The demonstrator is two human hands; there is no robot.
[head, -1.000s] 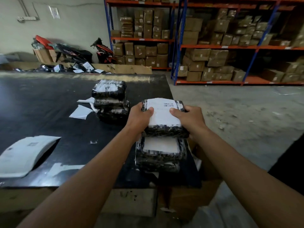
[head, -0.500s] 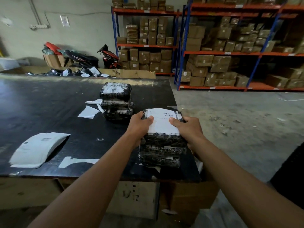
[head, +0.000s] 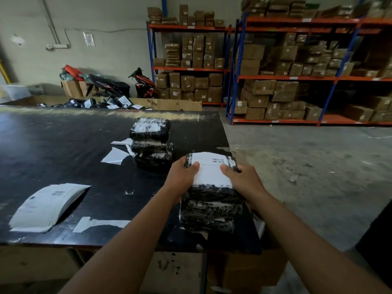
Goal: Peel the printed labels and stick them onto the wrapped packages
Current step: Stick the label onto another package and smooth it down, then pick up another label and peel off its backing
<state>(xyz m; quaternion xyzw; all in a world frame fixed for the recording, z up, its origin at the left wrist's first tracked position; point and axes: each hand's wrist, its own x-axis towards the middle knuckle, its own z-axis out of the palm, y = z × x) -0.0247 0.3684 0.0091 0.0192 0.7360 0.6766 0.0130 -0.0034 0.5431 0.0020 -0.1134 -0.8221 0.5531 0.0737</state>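
Warehouse racking of cardboard boxes [head: 284, 92] backs a black desk [head: 63, 145]. Near its front right corner, the left grip [head: 184, 177] and right grip [head: 244, 179] clasp the top black film-wrapped package [head: 214, 195] of a stack, thumbs pressing its white printed label [head: 212, 172]. Another wrapped stack [head: 151, 143] stands farther back.

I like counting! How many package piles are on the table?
2: the near pile at the front of the table, the far pile behind it. None look hidden.
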